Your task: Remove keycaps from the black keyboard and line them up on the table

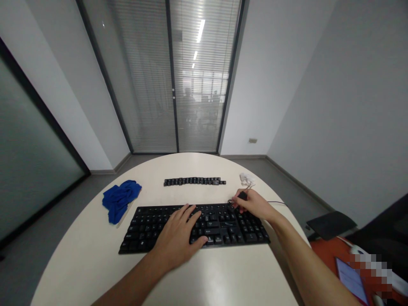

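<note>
A black keyboard [228,225] lies across the round table before me, with a gap in its keys right of the middle. My left hand [178,233] rests palm down on its left-centre part, fingers spread over the keys. Above the upper right keys, my right hand [251,204] pinches a small black-handled tool [242,195]. Fingers hide its working end, so I cannot tell its exact kind. Behind the keyboard, loose black keycaps [194,181] sit in rows.
A crumpled blue cloth [119,199] lies at the left beside a thin pale stick [125,214]. Crumpled white material [246,178] sits beyond my right hand. A dark cable [276,202] crosses the right table edge [295,225]. At lower right, a phone [350,278] rests on an orange surface.
</note>
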{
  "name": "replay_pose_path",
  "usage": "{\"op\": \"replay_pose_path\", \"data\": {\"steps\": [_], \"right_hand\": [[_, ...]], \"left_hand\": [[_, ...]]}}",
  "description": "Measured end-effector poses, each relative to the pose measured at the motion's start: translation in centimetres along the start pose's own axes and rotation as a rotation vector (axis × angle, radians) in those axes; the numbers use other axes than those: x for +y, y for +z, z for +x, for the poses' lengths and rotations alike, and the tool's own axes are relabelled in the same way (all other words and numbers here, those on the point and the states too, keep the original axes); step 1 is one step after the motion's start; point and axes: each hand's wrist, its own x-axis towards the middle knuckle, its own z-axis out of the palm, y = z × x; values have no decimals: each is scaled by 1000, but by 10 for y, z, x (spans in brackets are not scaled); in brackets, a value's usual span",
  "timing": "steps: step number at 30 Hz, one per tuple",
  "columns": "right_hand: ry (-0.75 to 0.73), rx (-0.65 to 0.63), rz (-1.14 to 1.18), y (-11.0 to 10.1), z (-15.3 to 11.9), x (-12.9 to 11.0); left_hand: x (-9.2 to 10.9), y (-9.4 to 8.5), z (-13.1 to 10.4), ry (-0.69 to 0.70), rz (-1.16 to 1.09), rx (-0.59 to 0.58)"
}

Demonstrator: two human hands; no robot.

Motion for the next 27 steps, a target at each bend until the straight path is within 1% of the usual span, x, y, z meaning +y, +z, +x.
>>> {"op": "replay_pose_path", "data": {"steps": [3, 6, 8, 11, 14, 17, 22, 27], "right_hand": [[-20, 36, 99, 10, 1, -4], [-81, 43, 139, 30, 1, -17], [-124, 28, 148, 47, -1, -27], [-147, -5, 194, 70, -4, -39], [-166, -30, 235, 85, -8, -46], [-193, -27, 221, 92, -10, -50], [-229, 23, 161, 94, -11, -55], [-208, -42, 210, 94, -10, -52]], "left_hand": [[0, 1, 0, 8, -24, 30], [-1, 4, 0, 19, -66, 103], [-2, 5, 2, 17, -108, 171], [-2, 5, 4, -2, -174, 273], [-3, 4, 5, -20, -222, 318], [-3, 4, 6, -18, -239, 314], [-4, 5, 6, -43, -264, 319], [-3, 5, 5, -58, -300, 321]]}}
